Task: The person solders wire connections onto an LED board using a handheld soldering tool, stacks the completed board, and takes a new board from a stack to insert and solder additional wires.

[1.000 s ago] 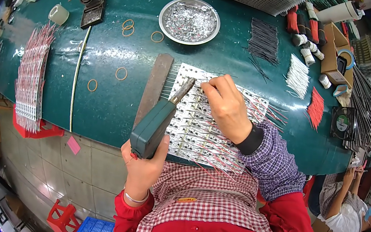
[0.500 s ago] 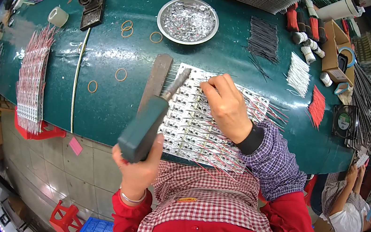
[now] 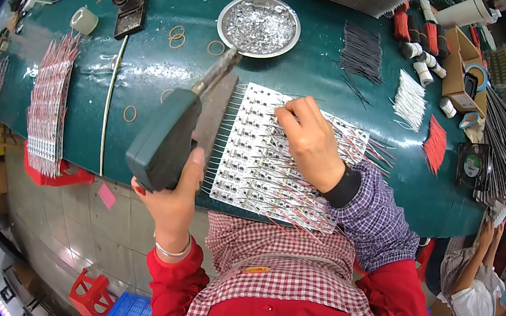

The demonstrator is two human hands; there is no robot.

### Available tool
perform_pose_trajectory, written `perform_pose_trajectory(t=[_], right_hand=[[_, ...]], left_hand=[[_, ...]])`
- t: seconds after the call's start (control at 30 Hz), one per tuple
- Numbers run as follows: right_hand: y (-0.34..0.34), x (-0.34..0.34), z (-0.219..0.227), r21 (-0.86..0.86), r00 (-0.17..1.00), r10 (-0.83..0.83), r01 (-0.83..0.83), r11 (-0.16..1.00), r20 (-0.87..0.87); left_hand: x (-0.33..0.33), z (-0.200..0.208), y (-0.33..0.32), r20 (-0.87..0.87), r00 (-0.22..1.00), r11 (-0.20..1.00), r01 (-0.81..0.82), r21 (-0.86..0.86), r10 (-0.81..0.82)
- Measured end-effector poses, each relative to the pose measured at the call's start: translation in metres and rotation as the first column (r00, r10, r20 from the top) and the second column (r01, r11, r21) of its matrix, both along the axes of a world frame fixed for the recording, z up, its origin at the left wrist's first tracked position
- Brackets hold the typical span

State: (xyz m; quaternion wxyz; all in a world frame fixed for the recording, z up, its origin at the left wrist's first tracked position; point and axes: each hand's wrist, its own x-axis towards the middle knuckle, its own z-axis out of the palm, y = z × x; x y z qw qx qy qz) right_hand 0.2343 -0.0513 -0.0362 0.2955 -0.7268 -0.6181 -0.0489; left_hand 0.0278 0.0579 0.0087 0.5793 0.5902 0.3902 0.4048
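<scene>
My left hand [image 3: 171,210] is wrapped round the grip of a dark green soldering gun [image 3: 164,138]. The gun's tip rises over a flat bar [image 3: 212,118] and points at the near rim of a metal bowl [image 3: 221,32] filled with silvery bits. To the right of the bar lies a white panel of small circuit boards [image 3: 245,132], with thin wires [image 3: 281,188] fanning off its right part. Over its upper part, my right hand [image 3: 312,142] is closed in a pinch. Whatever sits between those fingertips is too small to make out.
Black wires [image 3: 360,51], white wires [image 3: 410,101] and red wires [image 3: 434,145] lie in bunches at right. A wired board stack [image 3: 48,110], a soldering stand [image 3: 132,15], a tape roll [image 3: 83,21] and rubber bands [image 3: 130,114] are at left. A co-worker [image 3: 478,280] sits at far right.
My left hand has carried the soldering gun left, and its tip has lifted off the board panel toward the bowl. My right hand holds nearly the same place.
</scene>
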Motion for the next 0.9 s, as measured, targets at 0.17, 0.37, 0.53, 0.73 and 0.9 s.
perform_pose_trajectory(t=[0.17,0.37,0.53,0.73,0.9], right_hand=[[0.000,-0.002,0.005,0.041,1.000,0.014,-0.013,0.999,-0.005],[-0.005,-0.008,0.007,0.057,0.999,0.042,-0.041,0.998,-0.013],[-0.006,-0.009,0.006,0.029,0.999,0.037,-0.036,0.999,-0.014],[-0.007,-0.010,0.005,0.012,0.999,0.027,-0.027,1.000,-0.030],[-0.007,-0.010,0.005,0.007,0.999,0.032,-0.032,0.999,-0.041]], left_hand=[[-0.021,-0.008,-0.022,-0.077,0.997,0.999,0.002,-0.053,-0.006],[-0.046,-0.027,-0.037,-0.150,0.988,0.999,0.047,0.019,-0.044],[-0.045,-0.035,-0.047,-0.160,0.985,0.998,0.064,-0.005,-0.064],[-0.040,-0.031,-0.042,-0.181,0.975,0.991,0.133,0.016,-0.128],[-0.037,-0.031,-0.042,-0.192,0.971,0.990,0.140,-0.014,-0.140]])
